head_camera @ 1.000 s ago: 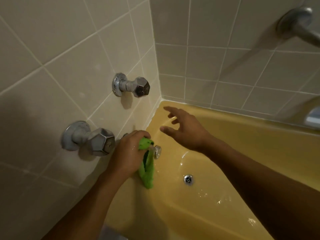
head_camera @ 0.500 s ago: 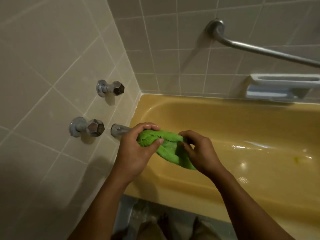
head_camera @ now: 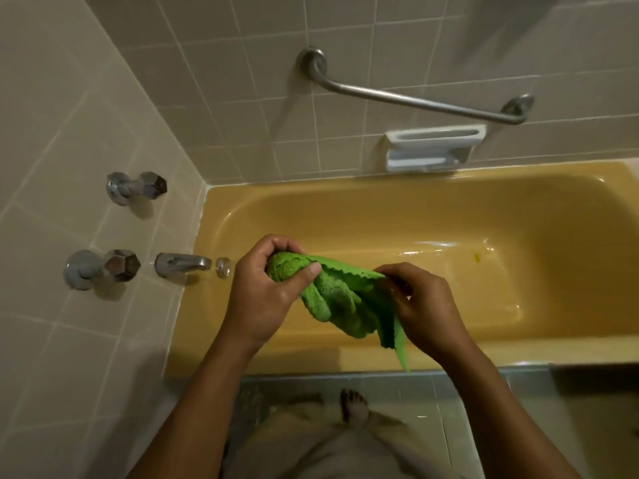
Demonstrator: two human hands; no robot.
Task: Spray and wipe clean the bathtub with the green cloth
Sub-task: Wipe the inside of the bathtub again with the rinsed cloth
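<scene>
Both hands bunch the green cloth [head_camera: 332,299] above the yellow bathtub [head_camera: 449,216]: left hand [head_camera: 266,292] grips its wad, right hand [head_camera: 418,305] pinches an edge. Looks like wringing or refolding; wiping the wet floor comes next.

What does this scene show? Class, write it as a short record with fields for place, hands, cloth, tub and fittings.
Place: tiled bathroom, viewed from above
Left hand: grips the bunched end of the green cloth
Right hand: pinches the cloth's other end
Bathtub: yellow, wet floor, small yellow spot
Fittings: upper tap, lower tap, spout, grab rail, soap dish
</scene>
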